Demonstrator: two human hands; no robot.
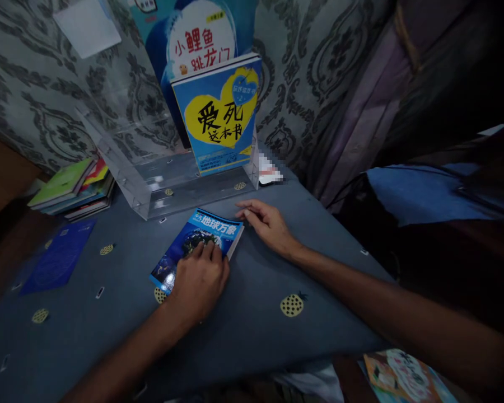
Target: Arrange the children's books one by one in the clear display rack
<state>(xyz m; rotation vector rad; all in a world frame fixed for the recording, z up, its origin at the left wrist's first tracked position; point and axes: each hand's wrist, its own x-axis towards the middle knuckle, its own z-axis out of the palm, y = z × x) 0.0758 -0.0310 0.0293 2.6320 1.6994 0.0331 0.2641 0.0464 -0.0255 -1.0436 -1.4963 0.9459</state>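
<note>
A blue book (212, 224) with a picture of the Earth on its cover lies slanted on the table. My left hand (201, 277) rests over its lower right part, fingers bent onto the cover and thumb side along the page edge; the thumb's tip is hidden. Just right of the book's upper corner, my right hand (269, 224) is held with fingers stretched out and nothing in it. Behind the book stands a clear acrylic rack (201, 190). It holds a blue book with a yellow heart (222, 117) and, behind that, a taller teal picture book (155, 33).
A stack of books (73, 187) sits left of the rack, with a flat dark blue booklet (61, 254) nearer me. The table (243, 330) has a pineapple-patterned cloth. A colourful book (403, 375) lies below its right edge. Patterned wallpaper (331, 45) rises behind.
</note>
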